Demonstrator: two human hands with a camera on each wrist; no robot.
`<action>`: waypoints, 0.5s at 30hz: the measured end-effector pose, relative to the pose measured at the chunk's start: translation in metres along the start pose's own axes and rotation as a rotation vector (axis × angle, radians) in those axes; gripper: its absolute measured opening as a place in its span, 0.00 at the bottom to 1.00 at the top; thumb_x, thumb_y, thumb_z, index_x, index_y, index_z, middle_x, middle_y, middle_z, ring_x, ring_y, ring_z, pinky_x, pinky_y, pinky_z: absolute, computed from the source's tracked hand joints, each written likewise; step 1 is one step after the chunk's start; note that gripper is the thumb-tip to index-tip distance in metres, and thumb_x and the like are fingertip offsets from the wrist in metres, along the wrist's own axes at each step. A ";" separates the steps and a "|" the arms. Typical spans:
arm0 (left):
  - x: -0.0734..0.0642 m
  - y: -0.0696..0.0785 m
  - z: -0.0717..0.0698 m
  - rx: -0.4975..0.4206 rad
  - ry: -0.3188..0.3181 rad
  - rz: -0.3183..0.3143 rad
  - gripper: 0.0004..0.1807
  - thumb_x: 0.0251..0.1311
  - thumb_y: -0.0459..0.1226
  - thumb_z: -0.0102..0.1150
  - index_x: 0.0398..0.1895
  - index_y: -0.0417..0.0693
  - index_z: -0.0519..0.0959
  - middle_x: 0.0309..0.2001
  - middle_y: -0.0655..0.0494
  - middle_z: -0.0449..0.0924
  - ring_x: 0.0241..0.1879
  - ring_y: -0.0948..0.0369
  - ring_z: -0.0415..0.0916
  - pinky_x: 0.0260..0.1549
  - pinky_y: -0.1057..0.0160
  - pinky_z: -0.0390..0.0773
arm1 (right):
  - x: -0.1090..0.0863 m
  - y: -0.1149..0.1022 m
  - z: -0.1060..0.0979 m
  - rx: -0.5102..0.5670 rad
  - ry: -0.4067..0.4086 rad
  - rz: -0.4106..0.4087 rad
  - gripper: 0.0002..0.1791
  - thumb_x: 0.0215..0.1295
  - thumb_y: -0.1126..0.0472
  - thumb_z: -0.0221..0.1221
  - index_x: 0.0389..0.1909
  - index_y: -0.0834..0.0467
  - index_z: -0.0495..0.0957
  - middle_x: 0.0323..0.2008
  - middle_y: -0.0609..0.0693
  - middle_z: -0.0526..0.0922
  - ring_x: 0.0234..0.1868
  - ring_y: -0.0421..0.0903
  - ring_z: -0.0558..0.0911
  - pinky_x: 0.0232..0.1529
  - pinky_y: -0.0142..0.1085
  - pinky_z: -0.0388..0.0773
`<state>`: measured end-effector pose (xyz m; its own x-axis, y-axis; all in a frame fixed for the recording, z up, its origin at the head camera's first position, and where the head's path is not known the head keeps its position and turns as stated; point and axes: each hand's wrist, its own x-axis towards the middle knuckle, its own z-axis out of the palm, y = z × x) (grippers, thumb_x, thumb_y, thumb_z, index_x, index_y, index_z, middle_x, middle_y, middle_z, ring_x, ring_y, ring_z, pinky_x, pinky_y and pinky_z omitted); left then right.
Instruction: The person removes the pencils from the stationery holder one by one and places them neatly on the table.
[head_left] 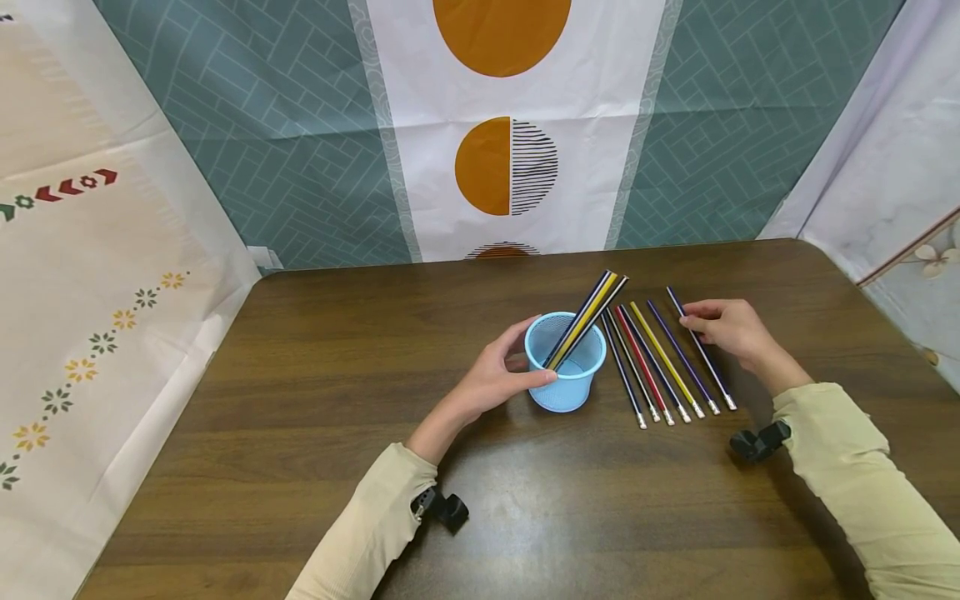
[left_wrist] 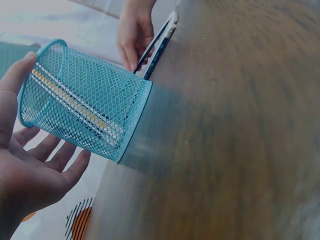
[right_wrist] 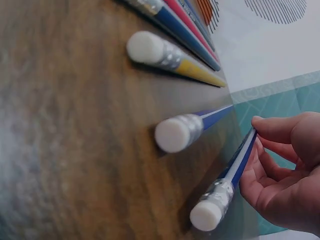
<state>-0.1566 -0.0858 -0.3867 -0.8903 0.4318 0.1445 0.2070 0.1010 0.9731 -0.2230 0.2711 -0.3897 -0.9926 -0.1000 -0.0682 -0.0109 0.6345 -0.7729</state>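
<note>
My left hand (head_left: 510,372) grips a light blue mesh pencil cup (head_left: 562,393), thumb at the rim and fingers around the far side. In the left wrist view, the cup (left_wrist: 95,82) has its base at the tabletop. A few pencils (head_left: 588,312), one yellow, lean to the right inside it. On the right, my right hand (head_left: 726,329) pinches a dark blue pencil (head_left: 707,359) near its far end, with the white eraser (right_wrist: 206,215) end toward me. Left of it lie several pencils side by side, including a yellow pencil (head_left: 667,358) and a red pencil (head_left: 642,364).
The brown wooden table (head_left: 300,392) spreads out on both sides of the cup, and its far edge meets a teal and white patterned cloth (head_left: 315,167). Black wrist cameras sit on both cream sleeves (head_left: 840,442). Pale patterned cloths hang at left and right.
</note>
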 end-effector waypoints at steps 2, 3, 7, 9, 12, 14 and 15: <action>0.000 0.000 0.000 0.000 -0.001 -0.003 0.39 0.54 0.31 0.69 0.70 0.49 0.64 0.62 0.53 0.70 0.59 0.56 0.69 0.55 0.54 0.73 | 0.000 0.002 0.001 -0.004 -0.006 0.006 0.23 0.70 0.60 0.56 0.56 0.76 0.71 0.50 0.72 0.75 0.33 0.34 0.76 0.32 0.25 0.77; 0.000 0.000 0.000 0.000 -0.002 -0.004 0.39 0.54 0.31 0.69 0.70 0.49 0.64 0.62 0.53 0.70 0.59 0.56 0.69 0.55 0.54 0.73 | 0.000 0.002 0.001 -0.006 -0.006 0.007 0.23 0.71 0.60 0.56 0.56 0.76 0.71 0.51 0.72 0.75 0.33 0.34 0.76 0.32 0.25 0.77; 0.001 0.001 0.000 0.003 -0.002 -0.010 0.39 0.55 0.31 0.69 0.70 0.49 0.64 0.62 0.53 0.70 0.59 0.56 0.69 0.55 0.54 0.73 | 0.001 0.003 0.003 -0.006 -0.001 0.015 0.23 0.71 0.60 0.56 0.56 0.76 0.72 0.51 0.72 0.75 0.33 0.34 0.76 0.31 0.27 0.77; 0.001 0.001 0.000 0.005 -0.002 -0.012 0.39 0.55 0.31 0.69 0.70 0.49 0.64 0.62 0.53 0.70 0.59 0.56 0.69 0.55 0.55 0.72 | 0.001 0.003 0.004 -0.008 0.002 0.019 0.22 0.70 0.60 0.56 0.56 0.75 0.72 0.51 0.72 0.74 0.32 0.35 0.76 0.31 0.27 0.77; 0.001 0.001 0.000 0.008 -0.001 -0.015 0.39 0.54 0.32 0.69 0.70 0.49 0.64 0.62 0.53 0.70 0.60 0.56 0.69 0.55 0.55 0.73 | 0.001 0.002 0.005 -0.015 0.012 0.027 0.22 0.70 0.60 0.57 0.55 0.75 0.73 0.51 0.72 0.75 0.30 0.36 0.75 0.29 0.27 0.77; 0.000 0.002 0.000 0.010 0.000 -0.014 0.39 0.54 0.32 0.69 0.70 0.49 0.63 0.62 0.53 0.70 0.60 0.55 0.69 0.55 0.55 0.73 | 0.000 0.001 0.007 -0.019 0.025 0.029 0.22 0.69 0.60 0.58 0.54 0.75 0.74 0.50 0.71 0.76 0.28 0.36 0.75 0.28 0.27 0.76; 0.000 0.002 0.000 0.010 0.001 -0.016 0.39 0.54 0.32 0.69 0.70 0.49 0.63 0.62 0.53 0.70 0.60 0.56 0.69 0.55 0.55 0.73 | 0.000 0.001 0.007 -0.019 0.031 0.031 0.22 0.69 0.60 0.59 0.54 0.75 0.74 0.49 0.70 0.76 0.27 0.35 0.75 0.28 0.27 0.76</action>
<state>-0.1563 -0.0855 -0.3848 -0.8938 0.4293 0.1296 0.1972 0.1168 0.9734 -0.2223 0.2661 -0.3953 -0.9958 -0.0565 -0.0720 0.0179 0.6512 -0.7587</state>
